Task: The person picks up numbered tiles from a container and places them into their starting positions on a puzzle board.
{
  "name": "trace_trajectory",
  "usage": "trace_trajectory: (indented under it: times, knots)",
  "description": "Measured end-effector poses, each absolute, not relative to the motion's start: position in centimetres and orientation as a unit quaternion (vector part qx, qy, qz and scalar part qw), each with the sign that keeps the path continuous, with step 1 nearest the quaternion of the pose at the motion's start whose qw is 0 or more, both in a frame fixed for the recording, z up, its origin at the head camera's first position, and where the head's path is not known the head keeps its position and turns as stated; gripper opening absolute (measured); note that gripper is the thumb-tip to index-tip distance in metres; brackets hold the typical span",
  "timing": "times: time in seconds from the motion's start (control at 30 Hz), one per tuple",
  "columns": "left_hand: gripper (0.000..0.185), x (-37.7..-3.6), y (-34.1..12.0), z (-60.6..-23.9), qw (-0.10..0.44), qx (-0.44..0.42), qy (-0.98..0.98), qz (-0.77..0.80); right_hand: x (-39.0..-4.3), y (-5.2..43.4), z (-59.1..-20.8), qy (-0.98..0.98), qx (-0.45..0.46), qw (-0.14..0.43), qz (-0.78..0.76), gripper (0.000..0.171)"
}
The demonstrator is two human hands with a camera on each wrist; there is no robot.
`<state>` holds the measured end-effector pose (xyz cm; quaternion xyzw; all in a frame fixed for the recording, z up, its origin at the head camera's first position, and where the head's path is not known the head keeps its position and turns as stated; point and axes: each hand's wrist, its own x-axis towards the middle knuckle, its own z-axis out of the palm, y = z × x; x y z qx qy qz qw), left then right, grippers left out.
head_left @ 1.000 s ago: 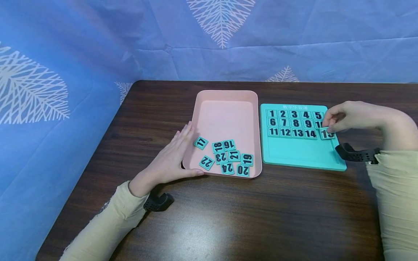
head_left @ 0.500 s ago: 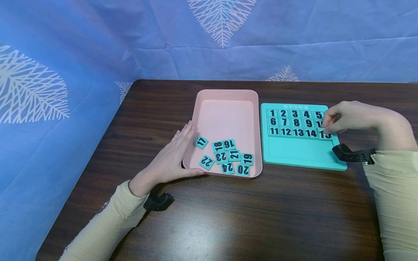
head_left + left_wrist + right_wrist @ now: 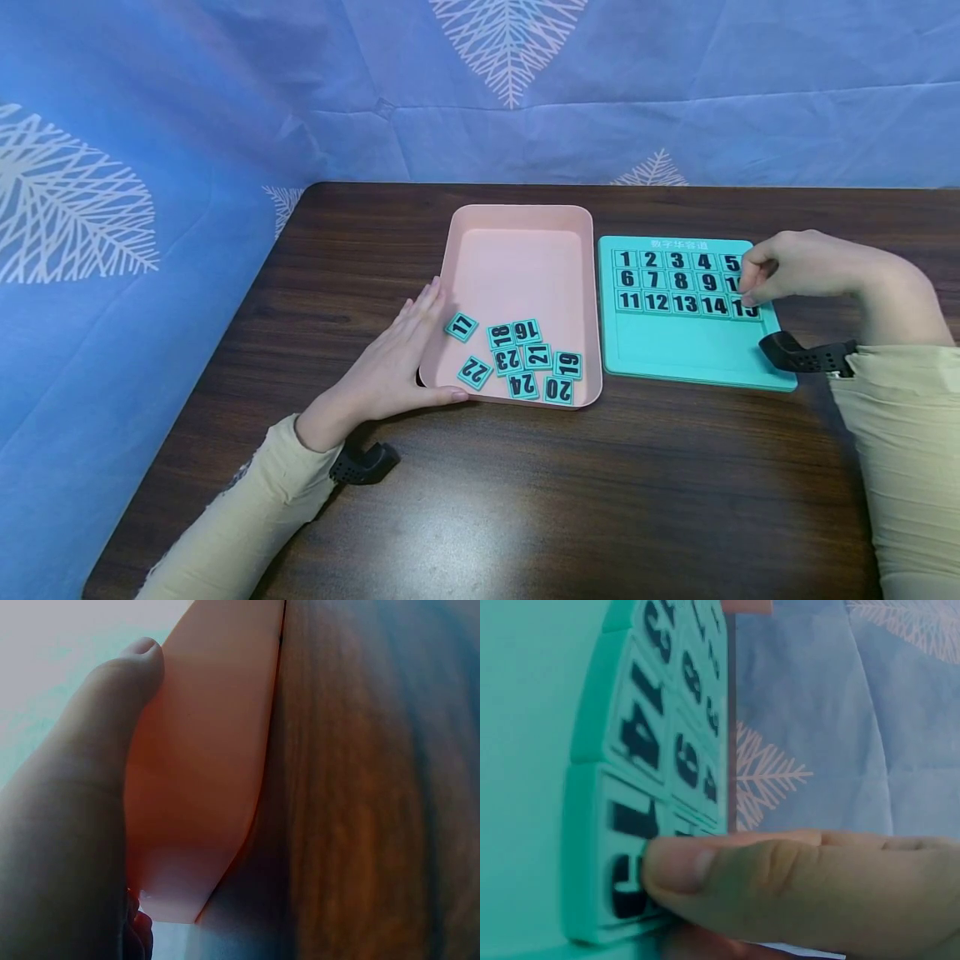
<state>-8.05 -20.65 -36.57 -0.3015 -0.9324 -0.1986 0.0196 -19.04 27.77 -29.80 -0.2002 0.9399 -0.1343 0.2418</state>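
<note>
In the head view my left hand point(image 3: 386, 367) rests against the near left corner of a pink tray point(image 3: 517, 267). Its fingers lie straight along the left side, the thumb on the near rim. Inside the tray are several loose turquoise number tiles point(image 3: 507, 362). My right hand point(image 3: 832, 265) is at the right edge of a turquoise number puzzle board point(image 3: 675, 350), pinching the number 15 tile point(image 3: 742, 312). The right wrist view shows the thumb point(image 3: 682, 866) on the face of that tile, beside the number 14 tile point(image 3: 639, 712). A fingertip is partly hidden behind the thumb.
The tray and board stand side by side on a dark wooden table point(image 3: 525, 500). Tiles 1 to 15 fill the board's upper rows; its lower part is bare. A blue patterned cloth point(image 3: 360, 92) hangs behind and to the left.
My right hand has moved slightly left with the number 15 tile, which was tilted and overhanging and now lies in line with its row. The left hand has stayed in place.
</note>
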Motion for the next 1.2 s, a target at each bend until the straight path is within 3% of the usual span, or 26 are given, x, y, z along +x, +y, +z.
trace_trajectory:
  times: [0.4,0.73,1.1,1.2]
  knots:
    - [0.116,-8.1,-20.7,-36.5,0.016,-0.3,-0.932,-0.202,-19.2,27.6,-30.0,0.939,-0.19,0.247,-0.145,0.007]
    - [0.117,-8.2,-20.7,-36.6,0.017,-0.297,-0.932,-0.204,-18.3,25.9,-28.4,0.941,-0.183,0.208,-0.196,0.019]
    - [0.117,-8.3,-20.7,-36.4,-0.001,-0.299,-0.928,-0.222,-17.3,20.9,-27.8,0.891,-0.289,0.235,-0.258,0.022]
    - [0.117,-8.3,-20.8,-36.4,-0.001,-0.298,-0.929,-0.22,-17.3,19.1,-27.4,0.886,-0.316,0.215,-0.261,0.02]
